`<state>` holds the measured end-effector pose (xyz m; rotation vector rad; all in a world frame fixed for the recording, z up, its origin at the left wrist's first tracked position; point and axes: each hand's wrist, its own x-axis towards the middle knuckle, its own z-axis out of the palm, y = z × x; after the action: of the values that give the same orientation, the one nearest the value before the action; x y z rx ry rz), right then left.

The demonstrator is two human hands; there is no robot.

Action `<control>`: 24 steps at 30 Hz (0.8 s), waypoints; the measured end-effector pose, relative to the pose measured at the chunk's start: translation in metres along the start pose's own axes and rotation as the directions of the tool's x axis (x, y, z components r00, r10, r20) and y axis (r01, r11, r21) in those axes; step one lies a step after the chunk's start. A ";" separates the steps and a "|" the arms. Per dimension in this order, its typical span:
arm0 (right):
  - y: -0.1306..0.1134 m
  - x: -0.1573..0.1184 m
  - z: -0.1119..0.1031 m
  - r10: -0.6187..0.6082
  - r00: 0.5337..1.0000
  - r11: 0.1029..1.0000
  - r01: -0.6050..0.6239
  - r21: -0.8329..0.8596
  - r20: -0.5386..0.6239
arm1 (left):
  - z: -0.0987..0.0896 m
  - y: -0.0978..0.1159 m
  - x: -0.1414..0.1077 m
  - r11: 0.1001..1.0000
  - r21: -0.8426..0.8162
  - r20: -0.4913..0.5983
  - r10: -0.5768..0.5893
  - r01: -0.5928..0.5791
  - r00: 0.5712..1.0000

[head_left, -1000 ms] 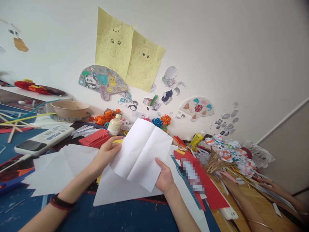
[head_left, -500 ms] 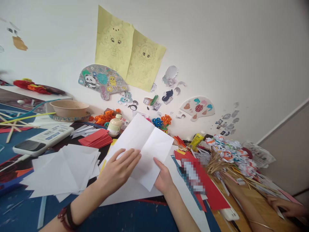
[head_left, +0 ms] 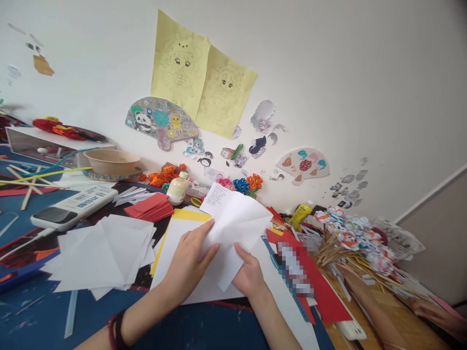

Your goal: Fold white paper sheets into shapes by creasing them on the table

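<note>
Left grip (head_left: 193,253), right grip (head_left: 250,274), white sheet (head_left: 239,216) between, extending above both

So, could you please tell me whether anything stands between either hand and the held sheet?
Nothing visible does: the right hand grips the sheet at its lower right edge, and the left hand is at its left edge, with nothing seen between.

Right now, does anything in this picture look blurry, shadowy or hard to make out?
Head view: soft light without strong glare; shading on the creased white paper in the right hand; handwriting too small to read; a pixelated patch partly covers the red paper; a co-worker's hand at right looks slightly blurred; the top right corner is dark.
</note>
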<state>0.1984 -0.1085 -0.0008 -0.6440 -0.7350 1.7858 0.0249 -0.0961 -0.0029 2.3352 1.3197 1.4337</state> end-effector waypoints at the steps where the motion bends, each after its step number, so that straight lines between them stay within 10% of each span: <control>1: 0.001 0.000 0.000 -0.011 1.000 1.000 0.012 -0.015 0.012 | -0.001 0.001 0.000 1.000 -0.018 0.004 -0.016 0.016 1.000; 24: 0.003 -0.001 0.011 -0.160 0.986 0.982 0.163 -0.099 0.040 | -0.017 0.013 0.000 0.965 -0.148 -0.121 0.201 -0.218 0.972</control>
<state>0.1891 -0.1122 0.0047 -0.6068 -0.8807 1.6205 0.0197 -0.1095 0.0127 2.3803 0.9580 1.6758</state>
